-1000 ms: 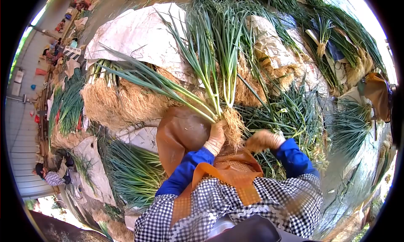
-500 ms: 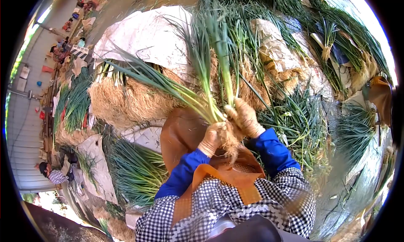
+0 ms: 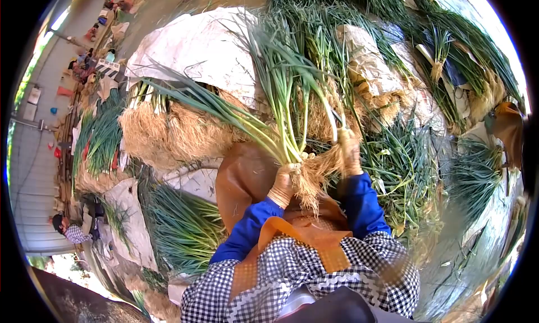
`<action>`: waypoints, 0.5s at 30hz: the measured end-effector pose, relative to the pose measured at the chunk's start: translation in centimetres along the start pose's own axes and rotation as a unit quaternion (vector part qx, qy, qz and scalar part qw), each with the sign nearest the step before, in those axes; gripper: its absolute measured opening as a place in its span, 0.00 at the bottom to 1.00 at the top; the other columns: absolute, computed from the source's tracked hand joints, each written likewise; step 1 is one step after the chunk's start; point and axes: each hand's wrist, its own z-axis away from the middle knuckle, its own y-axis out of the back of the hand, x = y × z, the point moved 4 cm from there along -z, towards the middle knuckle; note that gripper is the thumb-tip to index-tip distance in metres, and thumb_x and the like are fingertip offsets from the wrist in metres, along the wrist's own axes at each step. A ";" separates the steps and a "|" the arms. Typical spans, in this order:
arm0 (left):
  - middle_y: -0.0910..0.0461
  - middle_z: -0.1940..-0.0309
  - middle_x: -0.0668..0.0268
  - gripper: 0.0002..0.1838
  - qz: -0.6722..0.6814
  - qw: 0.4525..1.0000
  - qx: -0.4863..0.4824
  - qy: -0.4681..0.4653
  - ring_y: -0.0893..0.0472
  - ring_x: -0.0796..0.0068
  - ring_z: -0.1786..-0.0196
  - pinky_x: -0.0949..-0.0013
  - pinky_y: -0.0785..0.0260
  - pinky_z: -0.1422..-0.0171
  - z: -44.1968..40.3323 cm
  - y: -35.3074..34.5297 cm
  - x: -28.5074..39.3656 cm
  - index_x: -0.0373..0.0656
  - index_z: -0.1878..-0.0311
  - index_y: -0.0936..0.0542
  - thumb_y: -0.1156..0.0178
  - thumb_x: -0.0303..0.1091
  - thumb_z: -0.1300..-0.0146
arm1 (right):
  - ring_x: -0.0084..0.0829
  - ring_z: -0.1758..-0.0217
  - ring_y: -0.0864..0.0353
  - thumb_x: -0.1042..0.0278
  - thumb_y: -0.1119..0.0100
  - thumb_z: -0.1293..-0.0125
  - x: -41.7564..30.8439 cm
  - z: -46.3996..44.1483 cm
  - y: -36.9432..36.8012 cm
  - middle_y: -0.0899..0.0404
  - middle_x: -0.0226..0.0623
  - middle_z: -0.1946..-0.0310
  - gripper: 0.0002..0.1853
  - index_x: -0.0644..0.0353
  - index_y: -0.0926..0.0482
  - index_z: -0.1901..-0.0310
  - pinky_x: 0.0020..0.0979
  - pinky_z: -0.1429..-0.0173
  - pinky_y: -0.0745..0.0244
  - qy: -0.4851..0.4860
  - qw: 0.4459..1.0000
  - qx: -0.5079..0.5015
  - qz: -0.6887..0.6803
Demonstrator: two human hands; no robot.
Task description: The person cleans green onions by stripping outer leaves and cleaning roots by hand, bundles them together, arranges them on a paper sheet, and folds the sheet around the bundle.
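Observation:
My left hand (image 3: pixel 284 182) is closed around the white bases of a bunch of green onions (image 3: pixel 288 129), held above my lap. Their stalks fan upward and to the left, and tan roots (image 3: pixel 307 189) hang below the fist. To the right, my right hand (image 3: pixel 351 152) is closed around the lower end of a separate green onion stalk (image 3: pixel 324 101). Its leaves bend over to the left, across the tops of the bunch. Roots spread between the two hands. A brown apron (image 3: pixel 238 180) covers my knees beneath them.
Ahead stand rooted onion bundles (image 3: pixel 185 129), partly under a white sack (image 3: pixel 196 48). A loose heap of green leaves (image 3: pixel 401 166) lies to my right. More onions (image 3: pixel 182 227) lie at my left. Another person (image 3: pixel 73 230) is at the far left.
My right hand has moved right, away from the left fist, with a stalk in it. That stalk now leans left instead of standing upright. My left hand has stayed nearly in place.

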 end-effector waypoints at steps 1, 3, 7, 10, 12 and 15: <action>0.24 0.74 0.68 0.16 0.004 1.000 0.003 0.009 0.26 0.78 0.72 0.75 0.29 0.62 0.2 -0.1 0.2 0.36 0.57 0.24 0.44 0.29 0.52 | 0.16 0.80 0.37 0.60 0.55 0.31 -0.2 -1.0 0.7 0.31 0.26 0.79 0.13 0.56 0.28 0.71 0.19 0.72 0.37 0.026 0.998 0.013 0.056; 0.24 0.74 0.68 0.14 -0.067 0.997 0.043 0.003 0.25 0.77 0.72 0.74 0.29 0.63 0.5 -1.0 0.5 0.37 0.59 0.24 0.44 0.29 0.51 | 0.18 0.78 0.36 0.61 0.55 0.31 1.0 0.2 -0.7 0.30 0.25 0.79 0.12 0.58 0.27 0.70 0.21 0.70 0.37 -0.042 0.992 -0.081 -0.091; 0.23 0.72 0.66 0.13 0.061 0.997 -0.017 0.053 0.23 0.73 0.69 0.72 0.27 0.61 0.1 -1.7 -0.5 0.36 0.59 0.24 0.44 0.25 0.50 | 0.39 0.59 0.25 0.72 0.42 0.44 0.7 2.8 -4.0 0.25 0.42 0.71 0.08 0.62 0.29 0.76 0.34 0.56 0.29 0.237 0.938 -0.005 0.252; 0.23 0.75 0.68 0.11 0.039 0.998 0.031 0.046 0.23 0.75 0.73 0.73 0.27 0.66 -0.6 0.2 -1.4 0.38 0.61 0.23 0.46 0.25 0.50 | 0.46 0.52 0.28 0.75 0.38 0.48 0.2 3.4 -4.4 0.26 0.46 0.64 0.09 0.62 0.31 0.77 0.40 0.51 0.32 0.325 0.893 0.008 0.311; 0.23 0.75 0.68 0.11 0.021 0.998 0.027 0.055 0.24 0.75 0.73 0.73 0.28 0.66 -1.1 1.1 -1.6 0.38 0.62 0.24 0.45 0.25 0.51 | 0.44 0.53 0.27 0.76 0.40 0.46 0.1 3.8 -4.4 0.27 0.48 0.63 0.08 0.64 0.30 0.75 0.38 0.52 0.31 0.321 0.891 0.026 0.320; 0.23 0.75 0.67 0.10 0.023 0.999 0.030 0.035 0.24 0.75 0.73 0.73 0.28 0.66 -1.1 -0.1 -1.8 0.36 0.63 0.24 0.45 0.26 0.50 | 0.28 0.64 0.26 0.72 0.49 0.36 2.0 3.2 -3.4 0.27 0.41 0.64 0.05 0.65 0.29 0.67 0.29 0.61 0.28 0.007 1.000 0.005 0.019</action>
